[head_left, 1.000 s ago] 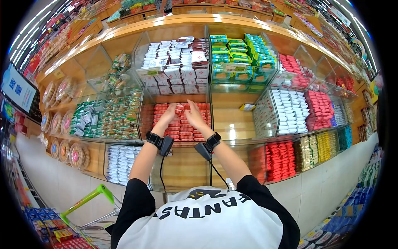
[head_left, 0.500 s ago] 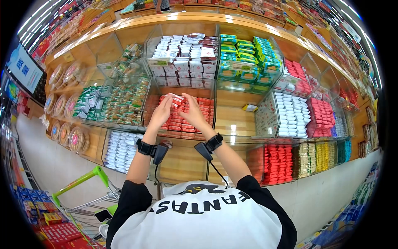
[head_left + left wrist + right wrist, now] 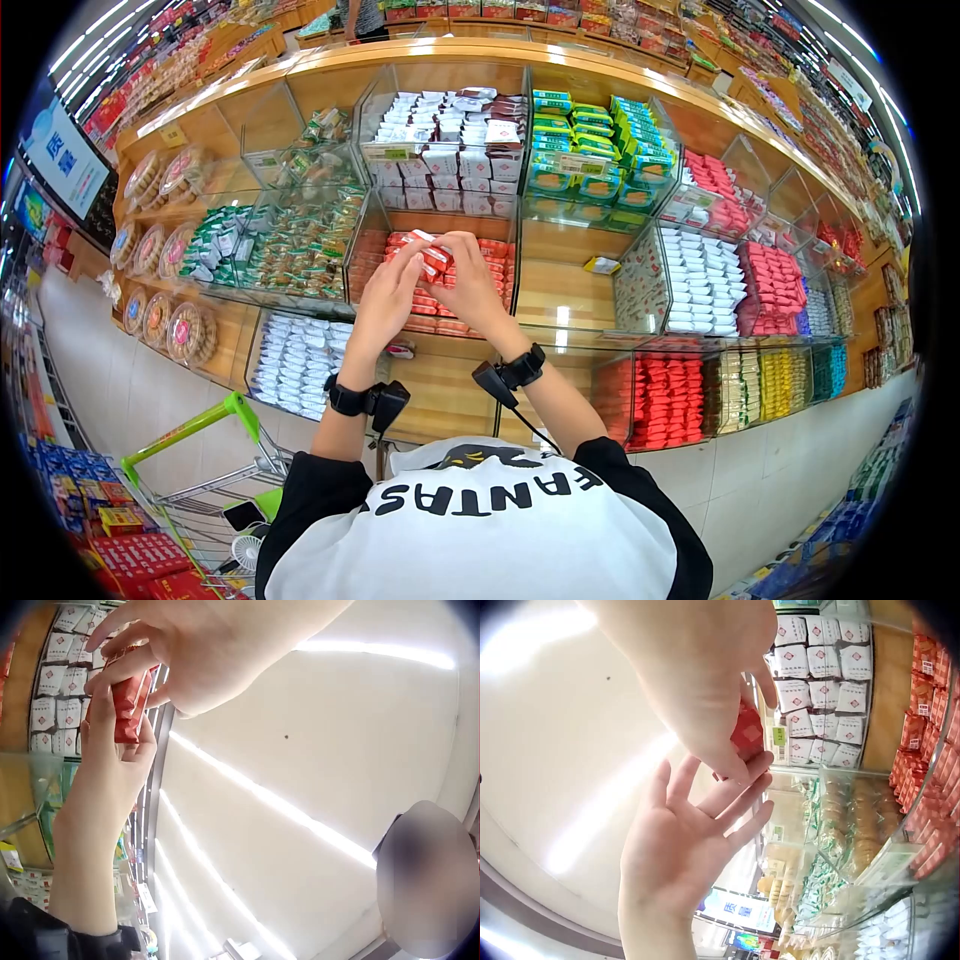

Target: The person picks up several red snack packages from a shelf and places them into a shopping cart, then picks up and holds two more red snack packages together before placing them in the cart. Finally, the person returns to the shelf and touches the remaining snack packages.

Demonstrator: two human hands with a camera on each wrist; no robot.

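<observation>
Fingers of the right hand (image 3: 472, 285) pinch a red packet (image 3: 436, 264), head view, held over a stack of red packets (image 3: 501, 262); left hand (image 3: 388, 298) right beside it, on the packet's left. Left wrist view: packet's long axis runs roughly top to bottom, right hand at its lower end, left fingers across its upper part. Right wrist view: packet mostly hidden, left fingers spread, tips near it; can't tell contact.
</observation>
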